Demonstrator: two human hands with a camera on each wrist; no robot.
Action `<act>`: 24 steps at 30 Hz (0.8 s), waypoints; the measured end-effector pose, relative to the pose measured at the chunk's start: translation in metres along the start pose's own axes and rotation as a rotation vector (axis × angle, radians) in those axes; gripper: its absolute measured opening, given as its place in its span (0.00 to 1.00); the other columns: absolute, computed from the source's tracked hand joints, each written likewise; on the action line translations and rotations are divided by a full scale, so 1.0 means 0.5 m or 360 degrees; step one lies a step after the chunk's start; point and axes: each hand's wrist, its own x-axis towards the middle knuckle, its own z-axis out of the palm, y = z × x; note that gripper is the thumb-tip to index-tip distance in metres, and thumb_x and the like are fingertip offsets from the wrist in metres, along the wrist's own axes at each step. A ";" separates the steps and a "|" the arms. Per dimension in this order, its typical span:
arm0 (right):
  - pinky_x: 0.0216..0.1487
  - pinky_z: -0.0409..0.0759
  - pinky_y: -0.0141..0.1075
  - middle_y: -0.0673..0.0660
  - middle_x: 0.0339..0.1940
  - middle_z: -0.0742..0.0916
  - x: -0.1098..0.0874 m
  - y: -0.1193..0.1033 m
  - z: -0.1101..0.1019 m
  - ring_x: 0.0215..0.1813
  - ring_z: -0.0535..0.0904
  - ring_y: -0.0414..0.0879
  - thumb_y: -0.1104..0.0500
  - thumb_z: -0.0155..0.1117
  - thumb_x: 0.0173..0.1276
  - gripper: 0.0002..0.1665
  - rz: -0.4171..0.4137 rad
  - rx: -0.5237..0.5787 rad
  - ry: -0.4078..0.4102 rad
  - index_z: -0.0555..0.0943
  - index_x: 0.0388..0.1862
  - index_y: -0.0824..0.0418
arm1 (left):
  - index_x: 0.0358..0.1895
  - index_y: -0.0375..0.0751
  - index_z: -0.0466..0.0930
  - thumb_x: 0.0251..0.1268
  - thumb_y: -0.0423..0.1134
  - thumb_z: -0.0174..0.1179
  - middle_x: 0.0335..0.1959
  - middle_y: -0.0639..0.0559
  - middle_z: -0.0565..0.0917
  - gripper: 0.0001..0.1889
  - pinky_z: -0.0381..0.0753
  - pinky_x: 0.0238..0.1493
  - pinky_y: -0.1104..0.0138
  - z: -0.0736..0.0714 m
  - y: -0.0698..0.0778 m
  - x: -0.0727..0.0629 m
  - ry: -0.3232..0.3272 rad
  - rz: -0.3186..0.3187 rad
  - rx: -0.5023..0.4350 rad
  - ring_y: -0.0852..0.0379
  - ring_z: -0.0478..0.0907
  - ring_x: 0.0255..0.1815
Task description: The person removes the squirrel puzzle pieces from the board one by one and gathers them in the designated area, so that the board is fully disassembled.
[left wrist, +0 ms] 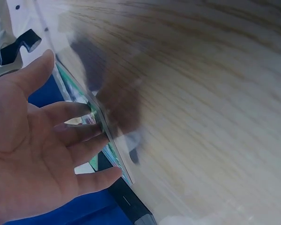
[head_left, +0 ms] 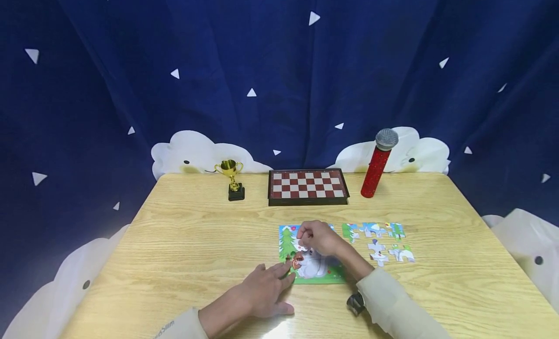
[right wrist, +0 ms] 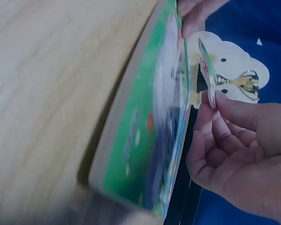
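A jigsaw puzzle board (head_left: 314,276) with a green and blue picture lies flat on the table, a large grey animal in its middle. Between thumb and fingertips my right hand (head_left: 320,238) pinches a puzzle piece (right wrist: 207,70), held up off the board's surface. The hand covers part of the picture in the head view. My left hand (head_left: 267,290) rests at the board's left edge with its fingers spread and touching it. In the left wrist view the left palm (left wrist: 33,154) shows, with nothing gripped. Loose puzzle pieces (head_left: 377,253) lie to the right of the board.
Behind the board sits a red and white checkered board (head_left: 307,186) in a dark case. A gold trophy cup (head_left: 234,181) stands back left, a red microphone (head_left: 376,171) back right. A blue curtain (head_left: 279,62) hangs behind the wooden table (head_left: 196,232).
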 end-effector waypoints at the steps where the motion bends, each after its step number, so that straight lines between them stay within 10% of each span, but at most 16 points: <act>1: 0.25 0.70 0.28 0.52 0.24 0.81 -0.002 0.002 -0.006 0.27 0.74 0.42 0.70 0.59 0.63 0.04 -0.0010 0.0005 -0.0001 0.79 0.34 0.62 | 0.70 0.50 0.64 0.60 0.69 0.49 0.74 0.50 0.61 0.39 0.71 0.64 0.51 0.001 0.000 0.000 0.0004 0.0004 -0.0003 0.55 0.61 0.73; 24: 0.22 0.67 0.28 0.55 0.26 0.82 -0.079 0.137 -0.160 0.28 0.74 0.45 0.71 0.54 0.64 0.05 -0.0021 -0.0026 0.0019 0.77 0.35 0.66 | 0.70 0.49 0.65 0.62 0.67 0.48 0.74 0.49 0.60 0.37 0.69 0.65 0.50 0.002 -0.004 -0.001 -0.0026 0.0001 -0.0130 0.54 0.60 0.74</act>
